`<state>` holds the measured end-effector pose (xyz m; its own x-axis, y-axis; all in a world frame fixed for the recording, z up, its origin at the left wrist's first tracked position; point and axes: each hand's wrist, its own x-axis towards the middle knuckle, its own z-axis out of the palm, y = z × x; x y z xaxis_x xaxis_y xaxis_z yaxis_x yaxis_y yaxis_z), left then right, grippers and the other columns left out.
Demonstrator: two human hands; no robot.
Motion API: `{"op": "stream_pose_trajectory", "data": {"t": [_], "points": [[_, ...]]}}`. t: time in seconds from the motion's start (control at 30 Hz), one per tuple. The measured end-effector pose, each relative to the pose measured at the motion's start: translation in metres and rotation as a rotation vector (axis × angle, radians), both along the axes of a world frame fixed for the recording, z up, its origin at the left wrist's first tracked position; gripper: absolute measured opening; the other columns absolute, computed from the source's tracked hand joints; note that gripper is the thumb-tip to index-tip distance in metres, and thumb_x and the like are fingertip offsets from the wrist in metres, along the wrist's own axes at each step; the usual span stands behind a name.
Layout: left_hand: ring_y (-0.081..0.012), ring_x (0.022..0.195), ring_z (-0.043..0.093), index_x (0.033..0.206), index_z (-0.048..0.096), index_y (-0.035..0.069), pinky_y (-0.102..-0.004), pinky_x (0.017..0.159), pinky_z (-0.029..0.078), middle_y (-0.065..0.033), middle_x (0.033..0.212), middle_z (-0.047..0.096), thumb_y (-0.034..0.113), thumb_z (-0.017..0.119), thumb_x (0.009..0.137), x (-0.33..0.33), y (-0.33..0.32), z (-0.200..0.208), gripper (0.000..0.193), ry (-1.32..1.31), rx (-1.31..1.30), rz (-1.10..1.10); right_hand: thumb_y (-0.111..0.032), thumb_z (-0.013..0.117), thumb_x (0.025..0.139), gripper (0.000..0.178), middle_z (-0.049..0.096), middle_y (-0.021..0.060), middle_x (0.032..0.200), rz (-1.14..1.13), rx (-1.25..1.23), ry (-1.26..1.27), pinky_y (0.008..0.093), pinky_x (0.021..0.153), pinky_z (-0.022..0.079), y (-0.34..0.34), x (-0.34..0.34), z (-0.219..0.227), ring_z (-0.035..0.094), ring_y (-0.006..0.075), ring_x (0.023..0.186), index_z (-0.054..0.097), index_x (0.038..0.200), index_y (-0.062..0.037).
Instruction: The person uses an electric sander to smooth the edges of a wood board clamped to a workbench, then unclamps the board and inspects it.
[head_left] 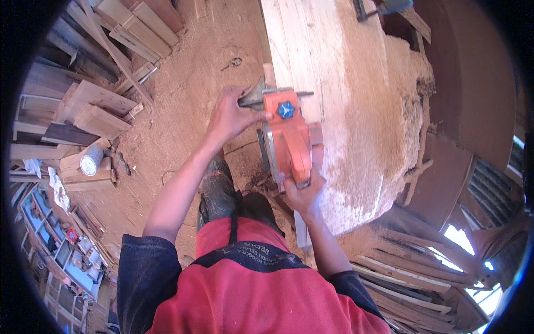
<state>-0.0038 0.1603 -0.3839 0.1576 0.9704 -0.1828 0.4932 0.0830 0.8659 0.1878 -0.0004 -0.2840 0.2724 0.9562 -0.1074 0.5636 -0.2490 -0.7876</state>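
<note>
An orange electric hand planer (293,145) with a blue front knob (286,109) sits at the left edge of a pale wooden board (295,42). My right hand (307,192) is wrapped round its rear handle. At the front left side my left hand (236,114) grips the planer's dark metal side guide, its thumb against the orange body; the fingertips are partly hidden. A dark rod pokes out across the front of the tool. The sole and the blade cannot be seen.
Shavings (367,111) heap over the bench right of the board. A clamp (384,8) is at the far edge. Cut wood pieces (100,106) and a can (92,161) stand at the left. Several long planks (400,284) lie lower right. Sawdust covers the floor (183,111).
</note>
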Motion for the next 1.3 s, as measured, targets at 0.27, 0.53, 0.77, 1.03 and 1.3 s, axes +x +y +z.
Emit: {"op": "stream_pose_trajectory", "data": {"t": [0.27, 0.53, 0.77, 1.03, 1.3], "points": [[-0.0324, 0.109, 0.068, 0.132, 0.064, -0.003, -0.0418, 0.095, 0.054, -0.0240, 0.119, 0.069, 0.062, 0.091, 0.062, -0.040, 0.242, -0.004, 0.100, 0.015, 0.040, -0.004, -0.012, 0.070, 0.075, 0.023, 0.063, 0.0156, 0.073, 0.056, 0.141, -0.043, 0.0404, 0.063, 0.052, 0.248, -0.039, -0.014, 0.064, 0.0290, 0.064, 0.063, 0.094, -0.0011], [-0.0197, 0.098, 0.071, 0.125, 0.065, -0.007, -0.0325, 0.085, 0.057, -0.0146, 0.114, 0.073, 0.040, 0.090, 0.078, -0.053, 0.423, -0.041, 0.071, -0.477, 0.205, 0.051, -0.037, 0.072, 0.076, 0.041, 0.071, 0.0231, 0.086, 0.087, 0.378, -0.248, 0.0461, 0.076, 0.056, 0.437, -0.069, -0.018, 0.071, 0.0375, 0.079, 0.069, 0.088, 0.0025], [-0.0176, 0.090, 0.070, 0.114, 0.072, -0.006, -0.0322, 0.078, 0.056, -0.0127, 0.107, 0.074, 0.041, 0.091, 0.075, -0.079, 0.408, -0.068, 0.064, -0.247, -0.033, 0.143, -0.037, 0.070, 0.081, 0.048, 0.072, 0.0261, 0.093, 0.130, 0.057, -0.067, 0.0481, 0.081, 0.056, 0.383, -0.080, -0.007, 0.071, 0.0406, 0.089, 0.066, 0.112, -0.0012], [-0.0248, 0.097, 0.070, 0.125, 0.070, -0.002, -0.0378, 0.083, 0.055, -0.0152, 0.109, 0.075, 0.057, 0.091, 0.066, -0.021, 0.029, -0.012, 0.085, -0.015, -0.163, -0.160, -0.020, 0.076, 0.080, 0.032, 0.073, 0.0159, 0.085, 0.054, -0.004, -0.164, 0.0382, 0.072, 0.055, 0.026, -0.011, -0.003, 0.072, 0.0306, 0.078, 0.067, 0.104, -0.0009], [-0.0367, 0.113, 0.060, 0.127, 0.064, 0.004, -0.0445, 0.096, 0.050, -0.0201, 0.119, 0.061, 0.044, 0.094, 0.060, 0.059, -0.369, 0.035, 0.084, 0.024, -0.210, -0.140, -0.016, 0.079, 0.074, 0.037, 0.070, 0.0164, 0.089, -0.009, -0.106, -0.191, 0.0389, 0.070, 0.055, -0.406, 0.067, 0.009, 0.070, 0.0313, 0.078, 0.066, 0.107, -0.0039]]}}
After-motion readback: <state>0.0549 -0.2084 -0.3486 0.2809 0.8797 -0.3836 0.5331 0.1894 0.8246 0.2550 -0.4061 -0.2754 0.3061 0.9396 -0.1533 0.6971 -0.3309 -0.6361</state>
